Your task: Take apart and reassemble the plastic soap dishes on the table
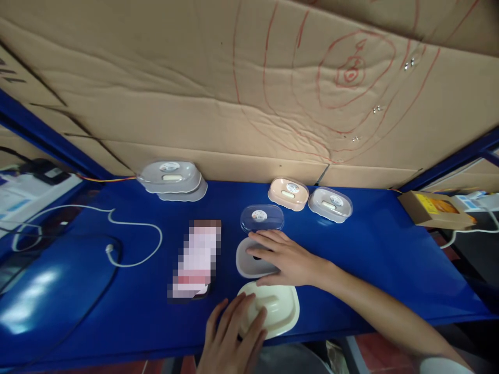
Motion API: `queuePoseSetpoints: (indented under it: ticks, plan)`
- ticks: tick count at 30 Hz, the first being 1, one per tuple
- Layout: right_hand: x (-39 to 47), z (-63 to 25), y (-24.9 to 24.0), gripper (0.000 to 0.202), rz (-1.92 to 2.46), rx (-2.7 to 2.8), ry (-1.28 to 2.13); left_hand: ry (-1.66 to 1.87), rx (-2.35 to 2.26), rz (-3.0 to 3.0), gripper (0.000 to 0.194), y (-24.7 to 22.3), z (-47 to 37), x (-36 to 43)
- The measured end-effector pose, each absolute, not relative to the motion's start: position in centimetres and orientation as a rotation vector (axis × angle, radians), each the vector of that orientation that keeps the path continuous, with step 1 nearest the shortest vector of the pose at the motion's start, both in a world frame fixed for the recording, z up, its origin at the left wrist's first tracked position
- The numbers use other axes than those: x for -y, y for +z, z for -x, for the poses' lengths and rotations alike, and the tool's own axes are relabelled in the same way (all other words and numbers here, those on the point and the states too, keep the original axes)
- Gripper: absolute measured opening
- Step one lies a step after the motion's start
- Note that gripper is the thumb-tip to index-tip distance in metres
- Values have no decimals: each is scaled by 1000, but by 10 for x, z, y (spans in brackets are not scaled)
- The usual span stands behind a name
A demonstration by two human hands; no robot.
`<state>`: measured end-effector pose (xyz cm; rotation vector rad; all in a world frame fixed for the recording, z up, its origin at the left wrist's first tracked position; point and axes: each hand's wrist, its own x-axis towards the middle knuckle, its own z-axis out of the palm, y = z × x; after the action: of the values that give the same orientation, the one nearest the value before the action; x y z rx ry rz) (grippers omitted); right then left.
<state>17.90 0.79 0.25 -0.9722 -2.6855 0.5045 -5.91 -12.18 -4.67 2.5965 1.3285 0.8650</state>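
Note:
In the head view, my left hand point(236, 330) is at the front edge of the table, fingers apart, over the left part of a cream tray-like piece point(286, 311) with a raised middle. My right hand point(288, 257) spreads its fingers over a whitish oval container point(245, 259) just behind that piece. Neither hand grips anything that I can make out. A clear oval lid point(262, 217) with a round sticker lies behind the container, close to my right fingertips.
On the blue table point(374, 259) stand a peach box point(288, 195), a grey lidded box point(330, 205) and stacked grey boxes point(171, 179). A blurred-out phone point(198, 257) and a white cable point(160, 236) lie left. A cardboard box point(436, 210) sits right, a cardboard wall point(175, 104) behind.

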Motion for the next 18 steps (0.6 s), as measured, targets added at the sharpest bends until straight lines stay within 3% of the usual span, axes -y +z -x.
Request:
queuePoseSetpoints:
  ticks: [5,9,11,13,18]
  plan:
    - [-29,-193,21,65,957,2619,393,789,-1239,-2692,42,-52,60,115]
    - [-77,-227,33,64,1445,2440,116,815,-1251,-2654,47,-53,61,104]
    - [-100,-243,30,84,1661,2369,85,865,-1280,-2624,43,-53,57,101]
    - [-117,-254,24,89,1729,2347,105,928,-1287,-2599,35,-52,50,101]
    - [-126,-261,16,78,1665,2349,164,1030,-1268,-2579,26,-48,31,104]
